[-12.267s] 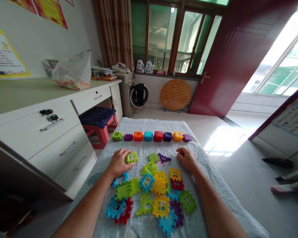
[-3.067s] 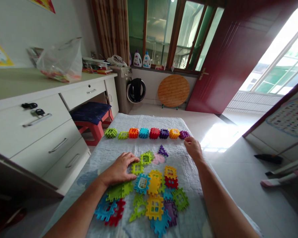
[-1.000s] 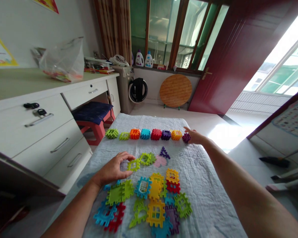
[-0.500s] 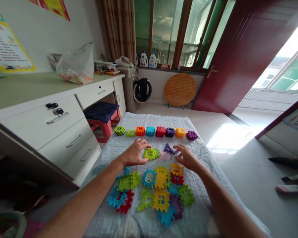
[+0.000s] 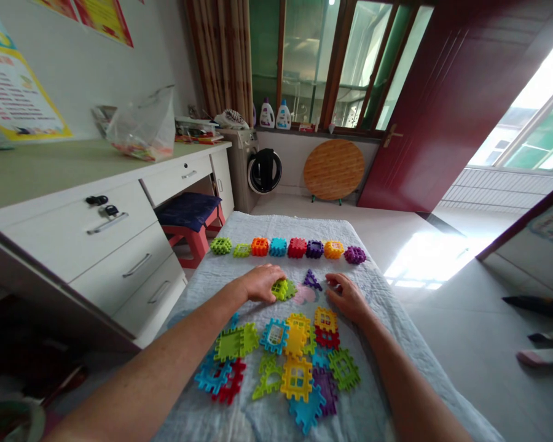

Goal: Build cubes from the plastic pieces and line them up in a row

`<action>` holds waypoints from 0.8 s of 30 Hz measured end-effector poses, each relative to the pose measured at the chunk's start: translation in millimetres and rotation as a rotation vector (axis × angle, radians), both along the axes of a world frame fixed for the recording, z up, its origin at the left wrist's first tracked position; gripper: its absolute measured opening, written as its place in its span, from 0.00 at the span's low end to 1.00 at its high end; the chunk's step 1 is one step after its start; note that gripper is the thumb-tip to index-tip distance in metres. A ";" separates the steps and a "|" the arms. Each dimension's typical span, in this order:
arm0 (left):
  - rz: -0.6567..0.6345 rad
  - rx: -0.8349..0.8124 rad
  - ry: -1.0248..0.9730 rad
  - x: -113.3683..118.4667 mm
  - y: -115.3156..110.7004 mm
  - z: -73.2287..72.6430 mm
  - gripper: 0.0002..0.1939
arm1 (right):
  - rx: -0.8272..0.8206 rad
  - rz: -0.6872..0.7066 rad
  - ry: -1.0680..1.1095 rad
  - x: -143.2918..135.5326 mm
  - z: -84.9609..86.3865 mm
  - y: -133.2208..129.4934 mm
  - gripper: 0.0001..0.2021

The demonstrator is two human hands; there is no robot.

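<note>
My left hand (image 5: 262, 283) is closed around the left part of a lime-green interlocking plastic block piece (image 5: 280, 289), covering some of it. A paler green piece (image 5: 290, 289) adjoins its right side. My right hand (image 5: 349, 296) is open and low over the cloth, holding nothing. Just left of its fingertips lies a purple triangular block piece (image 5: 312, 280), apart from the hand. Nearer to me are loose flat block pieces, among them a yellow window piece (image 5: 297, 378), a blue window piece (image 5: 275, 335) and a green piece (image 5: 345, 369).
A row of assembled blocks, including a red block (image 5: 297, 247), runs across the far part of the cloth-covered table (image 5: 239, 224). To the left stand a stool (image 5: 191, 212) and a white desk (image 5: 133, 236). A round wooden tabletop (image 5: 334, 169) leans against the far wall.
My left hand has moved right and closed over the lime-green piece. My right hand has lowered slightly beside the purple triangle and stays open. The view has shifted a little.
</note>
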State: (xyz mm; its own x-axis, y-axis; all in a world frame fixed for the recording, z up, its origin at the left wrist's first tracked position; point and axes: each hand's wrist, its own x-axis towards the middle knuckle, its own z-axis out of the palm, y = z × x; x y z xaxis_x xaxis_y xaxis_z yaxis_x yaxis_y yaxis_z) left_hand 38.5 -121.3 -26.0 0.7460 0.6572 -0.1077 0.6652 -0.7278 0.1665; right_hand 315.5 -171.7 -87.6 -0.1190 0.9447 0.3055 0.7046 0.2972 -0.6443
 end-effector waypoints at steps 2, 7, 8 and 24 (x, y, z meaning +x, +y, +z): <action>-0.004 0.048 -0.015 -1.5 -2.8 -1.2 0.23 | 0.002 -0.008 0.028 0.3 -0.5 0.1 0.18; 0.053 0.182 -0.116 -33.5 -2.0 2.8 0.25 | 0.002 -0.021 0.073 0.8 -2.0 0.4 0.20; 0.087 0.213 -0.128 -44.3 2.3 6.3 0.25 | 0.000 -0.019 0.071 1.1 -2.4 0.7 0.20; 0.438 0.152 0.230 -79.4 107.3 22.4 0.21 | -0.068 -0.042 0.087 2.9 -1.3 0.7 0.20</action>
